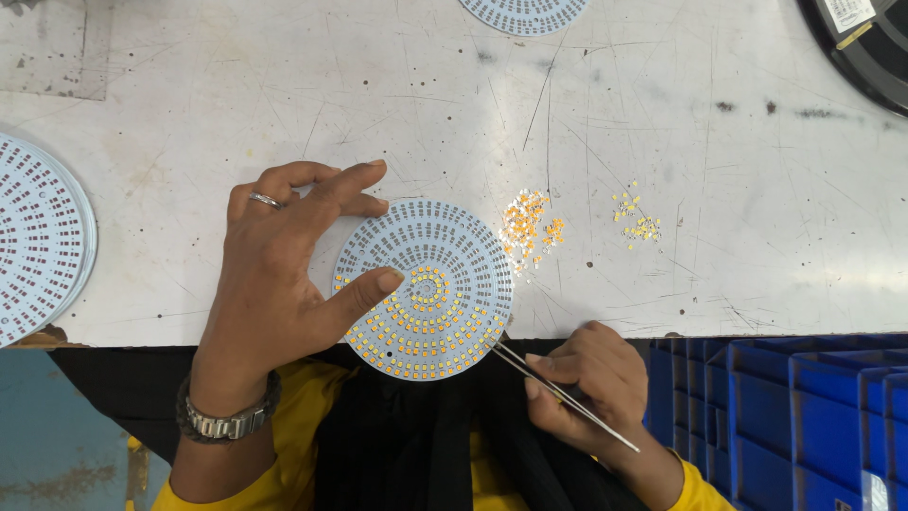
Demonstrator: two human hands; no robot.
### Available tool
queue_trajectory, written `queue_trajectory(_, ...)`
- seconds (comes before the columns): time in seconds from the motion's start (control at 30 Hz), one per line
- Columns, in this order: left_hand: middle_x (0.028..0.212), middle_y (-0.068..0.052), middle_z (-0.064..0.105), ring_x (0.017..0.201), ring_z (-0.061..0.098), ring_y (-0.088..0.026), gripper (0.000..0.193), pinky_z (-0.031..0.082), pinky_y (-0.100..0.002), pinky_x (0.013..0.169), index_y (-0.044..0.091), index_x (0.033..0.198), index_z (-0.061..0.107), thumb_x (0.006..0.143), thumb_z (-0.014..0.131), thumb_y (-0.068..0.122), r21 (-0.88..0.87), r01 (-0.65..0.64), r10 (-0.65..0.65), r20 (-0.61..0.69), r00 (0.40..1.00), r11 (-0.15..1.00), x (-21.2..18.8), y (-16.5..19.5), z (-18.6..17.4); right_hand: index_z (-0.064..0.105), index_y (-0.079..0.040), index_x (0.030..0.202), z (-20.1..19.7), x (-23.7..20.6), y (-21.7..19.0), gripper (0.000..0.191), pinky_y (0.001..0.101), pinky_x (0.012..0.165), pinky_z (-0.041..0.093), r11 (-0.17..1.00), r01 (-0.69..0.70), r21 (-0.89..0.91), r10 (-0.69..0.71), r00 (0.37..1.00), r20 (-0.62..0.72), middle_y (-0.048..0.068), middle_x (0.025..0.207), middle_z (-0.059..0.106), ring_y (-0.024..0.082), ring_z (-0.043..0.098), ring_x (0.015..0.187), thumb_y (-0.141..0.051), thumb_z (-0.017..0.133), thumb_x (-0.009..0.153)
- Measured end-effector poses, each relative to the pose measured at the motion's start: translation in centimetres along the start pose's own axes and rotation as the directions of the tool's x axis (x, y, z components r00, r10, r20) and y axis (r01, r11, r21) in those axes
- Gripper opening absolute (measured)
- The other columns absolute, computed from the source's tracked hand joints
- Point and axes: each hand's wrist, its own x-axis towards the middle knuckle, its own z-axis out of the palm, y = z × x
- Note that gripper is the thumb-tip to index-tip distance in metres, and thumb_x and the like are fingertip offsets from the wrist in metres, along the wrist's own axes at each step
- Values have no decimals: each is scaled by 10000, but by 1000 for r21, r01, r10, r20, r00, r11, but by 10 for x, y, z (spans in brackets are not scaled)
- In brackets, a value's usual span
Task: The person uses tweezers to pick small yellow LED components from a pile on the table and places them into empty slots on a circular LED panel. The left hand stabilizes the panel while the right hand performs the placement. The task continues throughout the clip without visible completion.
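The left hand (274,274) pressed spread fingers on a round circuit board (426,289). Right of it, the right hand (586,388) pinched tweezers (558,393), tips at the board's edge.

Scratched white tabletop (719,284), scuffed and marked. Stack of round white circuit boards (38,246) at the left edge; another round board (525,14) cut off at the top edge. Black reel (865,47) in the top right corner. Blue plastic bins (794,416) at lower right, below the tabletop's edge.
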Motion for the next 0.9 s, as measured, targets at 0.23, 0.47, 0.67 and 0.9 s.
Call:
queue_trajectory(0.23, 1118, -10, 787, 1303, 543, -262, 754, 298, -442, 1082, 90, 1455, 595, 910, 679, 604, 5, 4, -4, -1, 1000, 1000, -1, 0, 1, 667, -77, 824, 3, 0, -2, 157, 292, 576, 383, 999, 38, -29, -37, 999, 29, -2, 655, 653, 123, 614, 554, -145, 799, 774)
queue_trajectory(0.47, 1117, -11, 787, 1296, 540, -255, 755, 297, -433, 1076, 87, 1452, 597, 905, 686, 599, 8, 10, -10, -2, 1000, 1000, -1, 1, 0, 658, -82, 808, 4, 1, -1, 148, 290, 567, 371, 998, 45, -37, -44, 999, 26, -7, 656, 661, 116, 613, 551, -143, 791, 790)
queue_trajectory(0.67, 1121, 8, 782, 1296, 537, -247, 741, 299, -422, 1053, 85, 1440, 594, 890, 699, 571, 10, 29, -29, 16, 999, 1000, 1, 5, -2, 660, -61, 823, 0, 2, -2, 155, 297, 553, 399, 998, 59, -9, -59, 998, 8, 11, 661, 644, 139, 610, 556, -148, 787, 803)
queue_trajectory(0.9, 1132, 18, 765, 1285, 537, -260, 733, 300, -439, 1048, 93, 1414, 588, 832, 728, 517, 41, 48, -49, 22, 999, 998, 5, 10, -5, 741, -13, 869, -25, 12, 12, 103, 226, 494, 418, 910, -415, -23, 414, 909, -41, 30, 628, 629, 82, 569, 508, -78, 776, 798)
